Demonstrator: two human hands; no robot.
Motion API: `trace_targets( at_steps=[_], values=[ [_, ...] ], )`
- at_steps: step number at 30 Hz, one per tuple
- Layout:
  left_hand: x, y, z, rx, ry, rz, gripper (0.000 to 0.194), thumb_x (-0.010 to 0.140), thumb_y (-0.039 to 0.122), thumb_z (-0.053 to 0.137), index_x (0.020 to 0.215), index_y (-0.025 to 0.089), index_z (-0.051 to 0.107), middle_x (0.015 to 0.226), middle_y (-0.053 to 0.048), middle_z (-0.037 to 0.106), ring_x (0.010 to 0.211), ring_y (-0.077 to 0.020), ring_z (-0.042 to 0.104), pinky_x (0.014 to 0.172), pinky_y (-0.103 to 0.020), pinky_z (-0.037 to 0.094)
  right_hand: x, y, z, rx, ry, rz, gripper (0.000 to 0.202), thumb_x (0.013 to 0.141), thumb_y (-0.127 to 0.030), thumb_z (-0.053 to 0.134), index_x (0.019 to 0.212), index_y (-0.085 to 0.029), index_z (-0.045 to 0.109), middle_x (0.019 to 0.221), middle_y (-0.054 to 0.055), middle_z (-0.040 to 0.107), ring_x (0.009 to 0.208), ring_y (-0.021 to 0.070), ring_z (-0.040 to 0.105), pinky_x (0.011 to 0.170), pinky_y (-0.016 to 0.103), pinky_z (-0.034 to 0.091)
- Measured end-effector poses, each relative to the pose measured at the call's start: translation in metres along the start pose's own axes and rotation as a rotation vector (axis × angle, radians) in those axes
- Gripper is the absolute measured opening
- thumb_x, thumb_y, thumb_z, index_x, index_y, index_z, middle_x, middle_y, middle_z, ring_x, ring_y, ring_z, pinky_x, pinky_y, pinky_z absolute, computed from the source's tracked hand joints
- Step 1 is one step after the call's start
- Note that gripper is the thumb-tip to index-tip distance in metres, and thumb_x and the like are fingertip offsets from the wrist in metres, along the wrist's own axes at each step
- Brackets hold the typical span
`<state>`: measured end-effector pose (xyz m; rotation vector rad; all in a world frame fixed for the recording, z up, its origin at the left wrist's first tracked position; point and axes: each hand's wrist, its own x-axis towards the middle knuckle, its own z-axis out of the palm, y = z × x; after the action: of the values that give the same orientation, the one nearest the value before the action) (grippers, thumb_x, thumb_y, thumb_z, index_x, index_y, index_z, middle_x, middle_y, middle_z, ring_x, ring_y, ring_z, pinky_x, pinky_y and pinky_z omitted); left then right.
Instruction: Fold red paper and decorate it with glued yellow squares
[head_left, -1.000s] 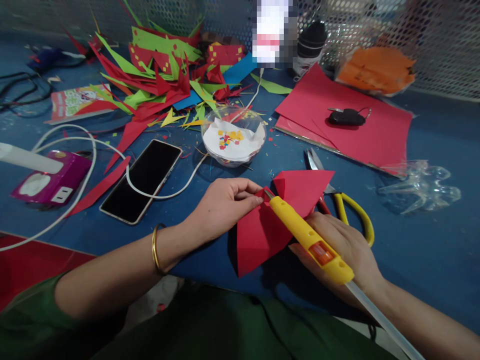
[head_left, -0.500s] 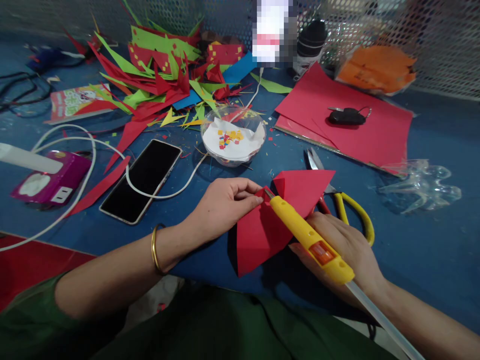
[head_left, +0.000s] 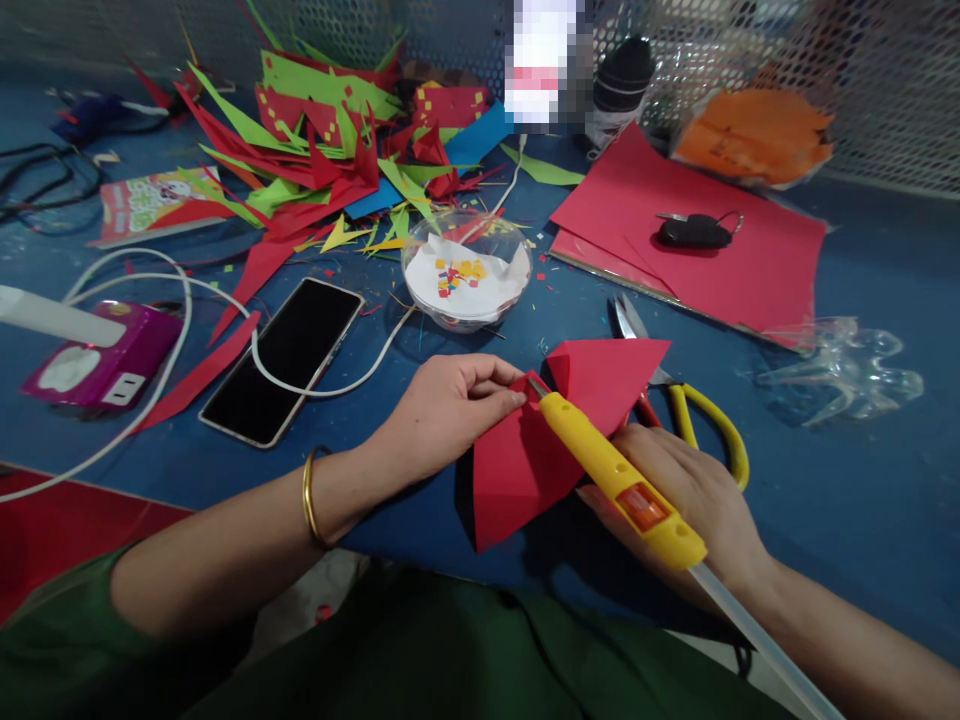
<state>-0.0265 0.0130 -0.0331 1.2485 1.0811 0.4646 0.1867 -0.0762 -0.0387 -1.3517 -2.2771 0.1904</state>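
Observation:
A piece of folded red paper (head_left: 517, 470) lies at the front of the blue table. My left hand (head_left: 450, 405) pinches its upper left edge between thumb and fingers. My right hand (head_left: 682, 490) is wrapped round a yellow hot glue gun (head_left: 600, 450), with a clear glue stick (head_left: 765, 625) jutting from its back end. The gun's metal nozzle meets the paper's top edge, close to my left fingertips. Just beyond my right hand lie scissors (head_left: 686, 400) with red and yellow handles, partly hidden by the paper and hand.
A clear bowl (head_left: 469, 270) holds white paper and small coloured squares. Left of it lies a phone (head_left: 285, 360) crossed by a white cable. Red sheets (head_left: 697, 240) with a key on top lie at right. Coloured paper scraps (head_left: 322, 150) heap at the back.
Almost nothing differs. Both hands, the glue gun and the red paper keep practically the same positions.

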Motion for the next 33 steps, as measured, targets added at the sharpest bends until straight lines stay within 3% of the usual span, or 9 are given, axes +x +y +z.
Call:
trace_targets(
  at_steps=[33],
  values=[
    [0.0013,-0.0023,0.0010,-0.005,0.034,0.024,0.013,0.085,0.023,0.068,0.093,0.015,0.074,0.083,-0.003,0.079,0.072,-0.0128,0.069,0.064,-0.022,0.048,-0.0067,0.0023,0.0000,0.015,0.000,0.011,0.019,0.094,-0.032,0.055,0.082,-0.022,0.045,0.067,-0.002,0.052,0.056,0.0130,0.050,0.052,0.026,0.038]
  ],
)
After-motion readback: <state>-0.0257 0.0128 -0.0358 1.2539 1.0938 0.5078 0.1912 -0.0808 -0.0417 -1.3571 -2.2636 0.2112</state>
